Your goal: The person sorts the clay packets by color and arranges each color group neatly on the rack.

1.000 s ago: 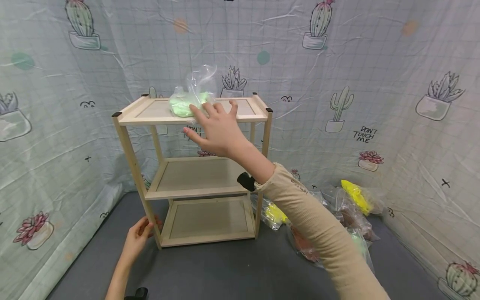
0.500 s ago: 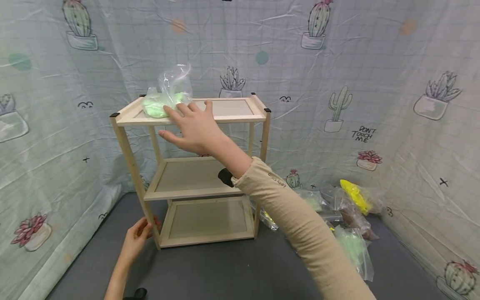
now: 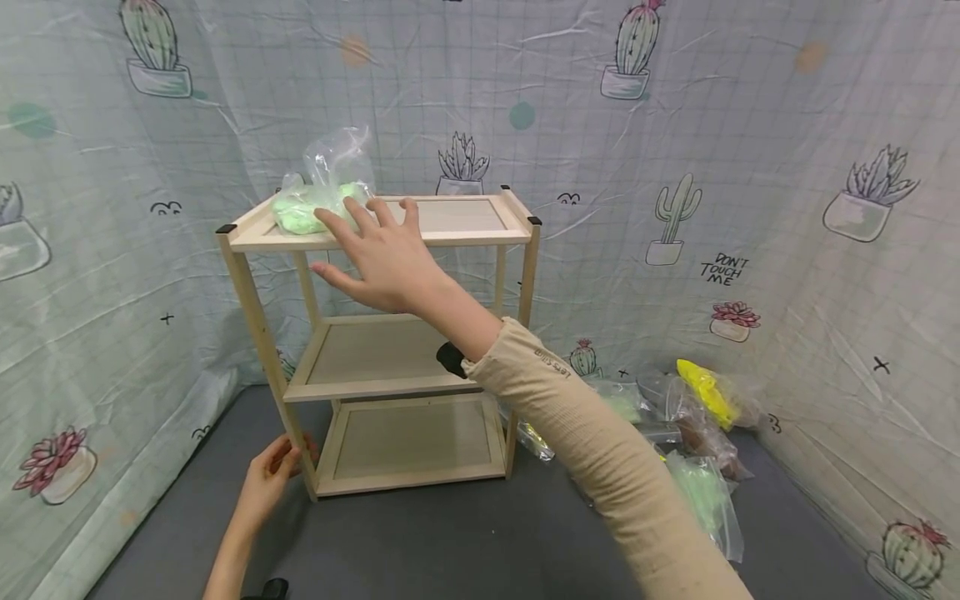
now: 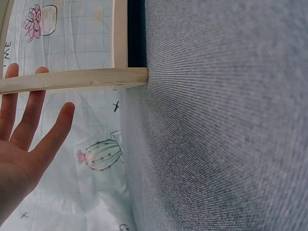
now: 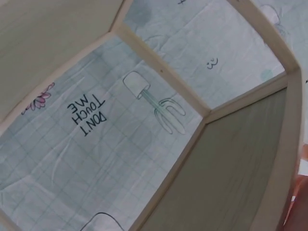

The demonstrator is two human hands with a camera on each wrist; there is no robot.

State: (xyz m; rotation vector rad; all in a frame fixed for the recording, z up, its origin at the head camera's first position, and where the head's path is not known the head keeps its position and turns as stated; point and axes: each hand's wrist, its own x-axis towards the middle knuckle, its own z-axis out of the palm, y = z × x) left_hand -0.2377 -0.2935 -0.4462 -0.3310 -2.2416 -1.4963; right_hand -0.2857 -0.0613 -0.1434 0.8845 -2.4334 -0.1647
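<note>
A clear plastic bag of pale green soft stuff (image 3: 298, 212) sits at the left end of the top board of a three-tier wooden shelf rack (image 3: 397, 385). My right hand (image 3: 386, 258) is raised in front of that board, its fingers spread and the fingertips right at the bag's near side. In the right wrist view only a bit of that hand shows at the right edge, beyond the top board. Low down, my left hand (image 3: 266, 479) holds the rack's front left leg (image 4: 77, 80); in the left wrist view several fingers (image 4: 53, 137) reach behind and beside it.
Right of the rack, several clear bags lie piled on the dark grey table (image 3: 450, 542): one with yellow stuff (image 3: 707, 392), one brownish (image 3: 708, 442), one pale green (image 3: 701, 492). A cactus-print sheet (image 3: 570, 125) hangs behind and at both sides.
My right hand and the green bag have moved left along the top board, from its middle to its left end. The left hand stays at the rack's leg.
</note>
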